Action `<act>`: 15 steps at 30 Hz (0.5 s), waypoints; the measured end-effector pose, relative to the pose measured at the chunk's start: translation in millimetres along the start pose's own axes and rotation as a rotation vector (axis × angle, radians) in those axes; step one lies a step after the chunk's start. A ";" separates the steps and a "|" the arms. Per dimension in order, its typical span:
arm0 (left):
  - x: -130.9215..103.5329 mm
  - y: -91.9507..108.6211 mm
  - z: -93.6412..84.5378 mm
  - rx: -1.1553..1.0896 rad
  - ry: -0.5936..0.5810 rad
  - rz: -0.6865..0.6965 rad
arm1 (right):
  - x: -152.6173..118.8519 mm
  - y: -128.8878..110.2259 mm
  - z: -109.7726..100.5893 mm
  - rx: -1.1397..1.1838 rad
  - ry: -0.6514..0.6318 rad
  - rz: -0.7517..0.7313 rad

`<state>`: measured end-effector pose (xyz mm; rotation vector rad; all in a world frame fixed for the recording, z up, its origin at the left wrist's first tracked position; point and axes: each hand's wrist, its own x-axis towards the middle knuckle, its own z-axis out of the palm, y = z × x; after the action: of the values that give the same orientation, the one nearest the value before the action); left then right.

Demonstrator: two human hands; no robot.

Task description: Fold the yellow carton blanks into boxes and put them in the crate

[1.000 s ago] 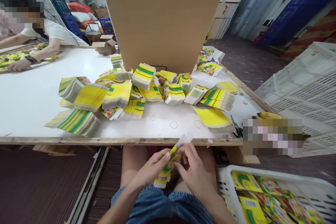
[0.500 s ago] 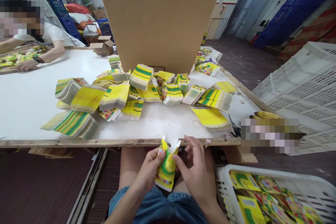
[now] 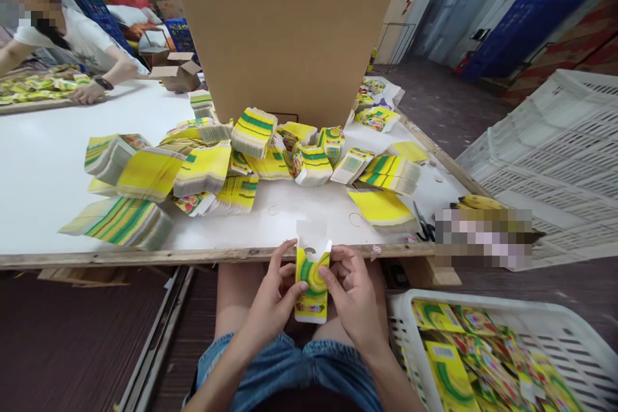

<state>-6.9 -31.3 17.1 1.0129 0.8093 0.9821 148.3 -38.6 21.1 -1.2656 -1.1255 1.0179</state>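
A small yellow and green carton is held upright over the lap, just below the table's front edge. Its white top flap stands raised and a round notch shows in its upper part. My left hand grips the carton's left side, thumb on the front. On the right side my right hand holds it, thumb on the front and fingers curled at the upper edge. Stacks of flat yellow and green cartons lie across the table beyond the hands.
A tall brown cardboard sheet stands behind the stacks. Black scissors and bananas lie at the right. A white basket of filled-looking packs is at lower right, white crates above it. A person works at far left.
My right hand has closed onto the carton's right side, and the carton now stands straighter with its top flap raised. The view has shifted slightly. The person's hand at far left has moved right.
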 end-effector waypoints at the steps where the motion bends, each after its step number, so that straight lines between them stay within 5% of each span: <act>1: -1.1 3.4 -1.6 -0.013 -0.045 -0.006 | -0.1 -1.4 -2.2 0.023 -0.048 -0.003; 6: -2.7 15.1 -8.3 -0.107 -0.167 -0.036 | 1.1 -10.5 -13.8 0.084 -0.253 0.005; 15: -2.9 15.2 -7.6 -0.145 -0.187 -0.072 | 11.0 -23.0 -25.0 -0.145 -0.454 0.012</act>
<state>-18.9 -28.6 29.1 0.9286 0.6062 0.8582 174.0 -33.6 45.4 -1.1849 -1.5615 1.2910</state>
